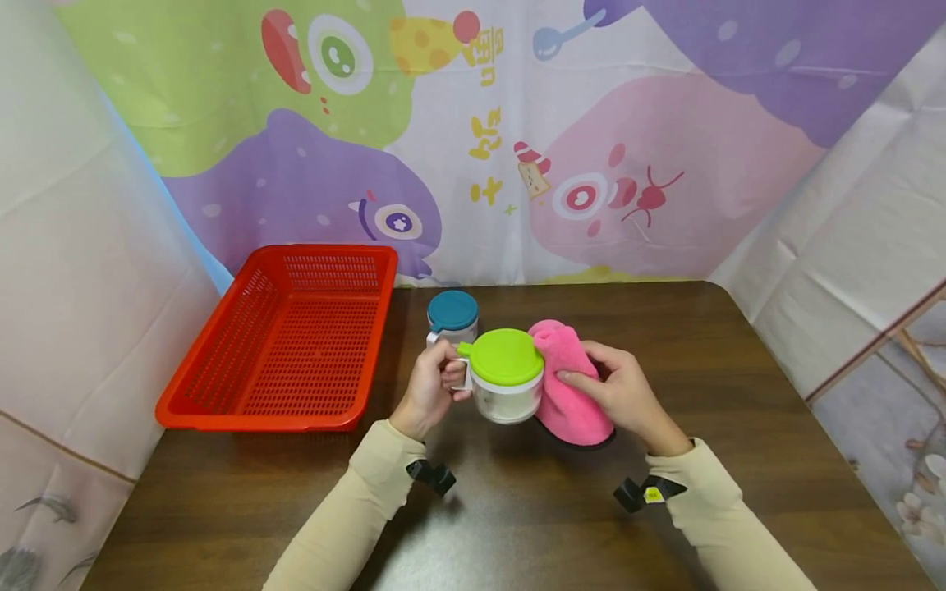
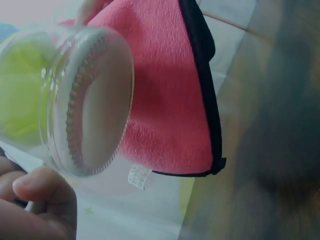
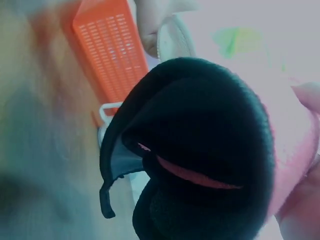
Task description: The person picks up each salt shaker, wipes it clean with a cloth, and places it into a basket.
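Note:
My left hand [image 1: 431,384] grips the white handle of a clear glass jar [image 1: 507,400] with a lime-green lid [image 1: 506,357], held up over the table. In the left wrist view the ribbed glass base [image 2: 102,102] faces the camera. My right hand [image 1: 621,387] pinches a folded pink cloth [image 1: 567,386] with dark edging, its thumb on the near face. The cloth lies against the right side of the jar. Its dark underside [image 3: 200,130] fills much of the right wrist view. Behind the green-lidded jar stands a similar one with a blue lid [image 1: 453,311].
A red perforated plastic basket [image 1: 360,410] sits at the left of the brown wooden table [image 1: 517,525]. Behind the table hangs a cartoon-printed curtain [image 1: 473,246], with pale cloth walls at both sides.

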Tool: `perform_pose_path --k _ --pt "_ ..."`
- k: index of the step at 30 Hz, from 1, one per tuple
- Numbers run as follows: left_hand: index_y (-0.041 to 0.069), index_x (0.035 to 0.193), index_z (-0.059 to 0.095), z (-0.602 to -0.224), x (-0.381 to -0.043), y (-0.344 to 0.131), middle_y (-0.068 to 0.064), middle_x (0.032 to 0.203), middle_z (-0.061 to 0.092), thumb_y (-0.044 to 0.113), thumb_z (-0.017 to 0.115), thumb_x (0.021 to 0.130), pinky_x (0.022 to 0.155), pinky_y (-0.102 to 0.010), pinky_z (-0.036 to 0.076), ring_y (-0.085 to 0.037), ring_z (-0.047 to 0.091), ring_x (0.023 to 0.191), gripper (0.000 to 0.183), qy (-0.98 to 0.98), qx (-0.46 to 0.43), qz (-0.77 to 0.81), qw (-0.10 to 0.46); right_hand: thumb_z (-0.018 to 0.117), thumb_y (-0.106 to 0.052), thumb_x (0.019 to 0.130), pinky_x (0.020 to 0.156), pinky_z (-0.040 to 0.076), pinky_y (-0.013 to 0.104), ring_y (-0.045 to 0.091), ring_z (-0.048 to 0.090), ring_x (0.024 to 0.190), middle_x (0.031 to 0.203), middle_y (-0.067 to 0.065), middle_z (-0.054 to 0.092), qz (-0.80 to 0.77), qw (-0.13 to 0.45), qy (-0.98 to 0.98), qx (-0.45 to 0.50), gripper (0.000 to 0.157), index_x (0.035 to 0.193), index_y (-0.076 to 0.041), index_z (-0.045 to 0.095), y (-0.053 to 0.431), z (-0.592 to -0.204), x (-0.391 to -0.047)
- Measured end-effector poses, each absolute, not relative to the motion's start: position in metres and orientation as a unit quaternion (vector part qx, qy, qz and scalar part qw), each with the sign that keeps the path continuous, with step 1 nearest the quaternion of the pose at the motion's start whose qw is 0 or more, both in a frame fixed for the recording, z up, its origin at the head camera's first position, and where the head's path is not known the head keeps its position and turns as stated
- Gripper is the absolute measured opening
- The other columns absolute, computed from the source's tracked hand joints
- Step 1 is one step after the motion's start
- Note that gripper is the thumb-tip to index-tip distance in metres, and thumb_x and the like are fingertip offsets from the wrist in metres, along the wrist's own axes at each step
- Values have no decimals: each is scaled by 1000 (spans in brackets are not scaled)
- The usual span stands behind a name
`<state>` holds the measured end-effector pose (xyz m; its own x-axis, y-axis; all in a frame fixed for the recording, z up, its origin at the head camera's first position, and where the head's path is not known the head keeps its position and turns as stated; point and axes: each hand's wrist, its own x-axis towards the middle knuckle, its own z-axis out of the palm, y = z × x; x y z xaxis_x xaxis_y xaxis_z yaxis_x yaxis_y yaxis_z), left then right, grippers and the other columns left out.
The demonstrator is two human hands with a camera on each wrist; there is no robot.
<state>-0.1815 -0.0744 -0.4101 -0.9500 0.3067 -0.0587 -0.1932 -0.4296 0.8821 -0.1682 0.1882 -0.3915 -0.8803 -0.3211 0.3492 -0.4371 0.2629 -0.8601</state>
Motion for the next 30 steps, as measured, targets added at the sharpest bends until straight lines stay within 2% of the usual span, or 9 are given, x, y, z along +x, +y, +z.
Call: perform_pose_path --k 3,6,16,30 --pt "21 50 31 -409 -181 -73 10 47 28 15 32 86 45 -23 24 -7 23 43 37 520 39 843 129 72 0 82 70 55 21 6 61 78 95 9 70 532 83 -805 251 27 109 1 67 186 -393 -168" --pt "21 49 31 -409 -180 -71 10 46 27 15 32 86 44 -23 24 -8 22 43 37 521 27 846 113 73 0 81 70 55 20 5 61 77 93 14 70 515 108 -809 261 25 106 0 67 184 -395 -168" --pt "18 51 31 -409 -179 -68 9 47 27 14 32 87 43 -22 25 -8 23 43 36 518 13 851 81 76 5 76 64 49 15 5 54 71 79 7 62 509 166 -795 284 20 91 -3 66 177 -396 -165" --pt "18 51 29 -406 -178 -65 9 47 26 15 33 87 44 -23 24 -8 22 43 36 505 -28 861 48 79 7 69 66 45 12 7 51 74 81 6 61 480 233 -788 308 27 90 -4 66 165 -399 -161"
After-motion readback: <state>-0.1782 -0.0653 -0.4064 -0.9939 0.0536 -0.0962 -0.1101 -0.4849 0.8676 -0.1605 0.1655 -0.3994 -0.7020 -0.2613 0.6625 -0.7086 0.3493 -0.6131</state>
